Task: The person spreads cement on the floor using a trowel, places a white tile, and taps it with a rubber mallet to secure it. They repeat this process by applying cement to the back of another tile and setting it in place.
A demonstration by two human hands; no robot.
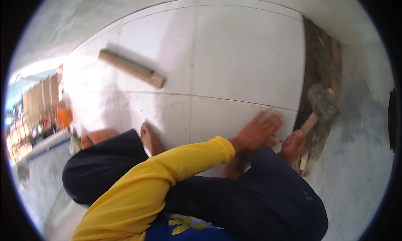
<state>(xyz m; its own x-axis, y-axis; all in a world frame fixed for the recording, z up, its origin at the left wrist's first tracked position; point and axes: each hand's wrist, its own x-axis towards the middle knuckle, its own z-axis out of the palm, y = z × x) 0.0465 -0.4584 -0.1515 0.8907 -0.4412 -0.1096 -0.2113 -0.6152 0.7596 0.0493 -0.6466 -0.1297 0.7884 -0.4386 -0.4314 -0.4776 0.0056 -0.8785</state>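
Far left, blurred clutter of brownish boards and an orange object (pixel 64 116), too washed out to identify. Next, a long brown wooden batten (pixel 131 68) lies flat and diagonal on the white square floor tiles (pixel 247 56), well apart from both hands. Lower left, a bare foot (pixel 150 139) rests on a tile beside the dark trouser knee; the yellow long sleeve (pixel 167 169) runs up from bottom centre toward the tiles. Left hand (pixel 258 131): palm down, fingers (pixel 272 117) spread flat and fully open on the near-right white tile, close to that tile's right edge, gripping nothing, just pressing on the surface. Just right of it and slightly lower, right hand (pixel 293 145): fingers curled closed round the pale wooden handle of a hammer with a dark grey blocky head (pixel 322 104); the handle's lower end pokes out below the fist. Hammer head sits up and right of the hand, over the strip of dark brown bare bedding (pixel 322 60) that runs along the right edge of the tiled area; cannot tell if the head touches the ground. Scraps of wood lie in that strip further up. Right of the strip, grey rough concrete floor (pixel 360 157).
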